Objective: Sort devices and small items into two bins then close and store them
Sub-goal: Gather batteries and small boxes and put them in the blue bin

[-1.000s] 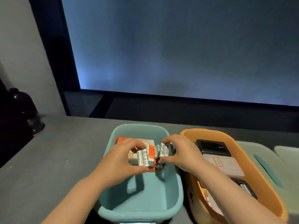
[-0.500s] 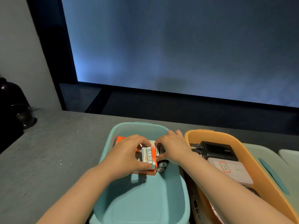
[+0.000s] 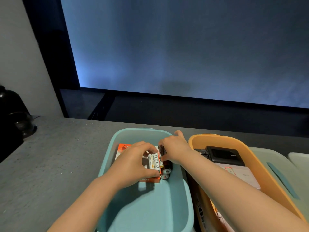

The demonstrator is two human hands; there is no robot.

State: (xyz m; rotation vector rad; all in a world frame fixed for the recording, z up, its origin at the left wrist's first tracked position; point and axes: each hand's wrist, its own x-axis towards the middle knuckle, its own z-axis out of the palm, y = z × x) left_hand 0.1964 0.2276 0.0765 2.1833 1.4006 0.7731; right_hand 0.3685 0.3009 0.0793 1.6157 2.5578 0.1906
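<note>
I'm looking at a teal bin point(image 3: 133, 215) sitting beside an orange bin point(image 3: 250, 158) holding a black device point(image 3: 224, 154). In the teal bin, my left hand point(image 3: 133, 163) is pinching white batteries point(image 3: 154, 161) over an orange box point(image 3: 122, 147); my right hand point(image 3: 173, 149) is gripping a dark battery point(image 3: 162, 150).

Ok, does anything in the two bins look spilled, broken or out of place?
Nothing stands out. Both hands, left hand and right hand, hold batteries over the teal bin; the devices lie flat in the orange bin.
</note>
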